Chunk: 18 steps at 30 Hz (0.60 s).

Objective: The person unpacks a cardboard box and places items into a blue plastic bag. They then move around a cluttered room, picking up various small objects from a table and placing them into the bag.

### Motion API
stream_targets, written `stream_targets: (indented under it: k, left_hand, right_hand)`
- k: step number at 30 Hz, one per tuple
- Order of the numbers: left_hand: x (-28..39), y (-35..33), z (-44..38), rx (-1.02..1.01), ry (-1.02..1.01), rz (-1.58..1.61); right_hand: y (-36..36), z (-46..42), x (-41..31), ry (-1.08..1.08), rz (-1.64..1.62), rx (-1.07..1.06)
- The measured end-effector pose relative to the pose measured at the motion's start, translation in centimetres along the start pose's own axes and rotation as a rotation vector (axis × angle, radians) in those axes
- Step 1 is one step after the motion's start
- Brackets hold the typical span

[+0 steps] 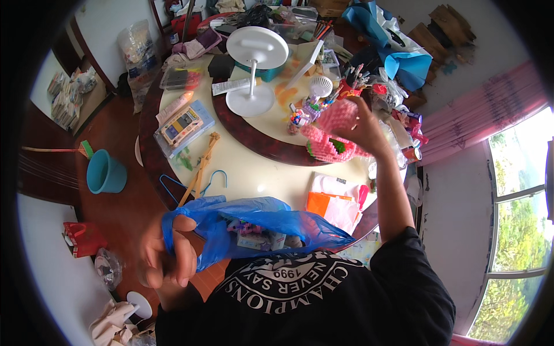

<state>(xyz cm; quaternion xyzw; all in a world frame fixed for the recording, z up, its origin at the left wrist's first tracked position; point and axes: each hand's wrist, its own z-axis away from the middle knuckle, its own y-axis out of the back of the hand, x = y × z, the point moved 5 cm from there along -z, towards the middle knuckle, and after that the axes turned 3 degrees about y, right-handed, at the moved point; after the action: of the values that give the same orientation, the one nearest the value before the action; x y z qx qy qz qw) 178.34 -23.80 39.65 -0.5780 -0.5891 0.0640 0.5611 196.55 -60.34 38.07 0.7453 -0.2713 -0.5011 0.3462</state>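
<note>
My left hand (169,251) has a handle of a blue plastic bag (268,212) looped over its fingers. The bag's mouth gapes just in front of my shirt, and small boxes (255,241) and purple-pink items (244,226) show inside. Across the table, my right hand (368,129) grips a pink, knobbly-textured ornament (339,114), slightly blurred. Just below it sits a pink beaded or knitted piece with green inside (329,151); whether the two are joined I cannot tell. Beside them stand a small jar of colourful pieces (298,119) and a white handheld fan (320,86).
A round white mirror or lamp on a stand (251,93) rises from the turntable. Nearer lie a boxed toy (184,127), a wooden folding stand (201,168), a blue hanger (220,173) and folded bags (333,201). On the floor are a teal bucket (106,173) and a red bag (84,238).
</note>
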Motion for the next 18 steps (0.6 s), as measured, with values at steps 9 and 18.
stream_targets:
  k: [9,18]
  left_hand:
    - [-1.1,-0.4,-2.8,0.092,-0.012,0.039]
    - [-1.7,-0.3,-4.8,0.095,0.041,0.022]
  right_hand:
    - [-3.9,1.7,3.7,0.111,0.100,0.444]
    - [-2.6,-3.9,7.4,0.049,-0.169,0.460]
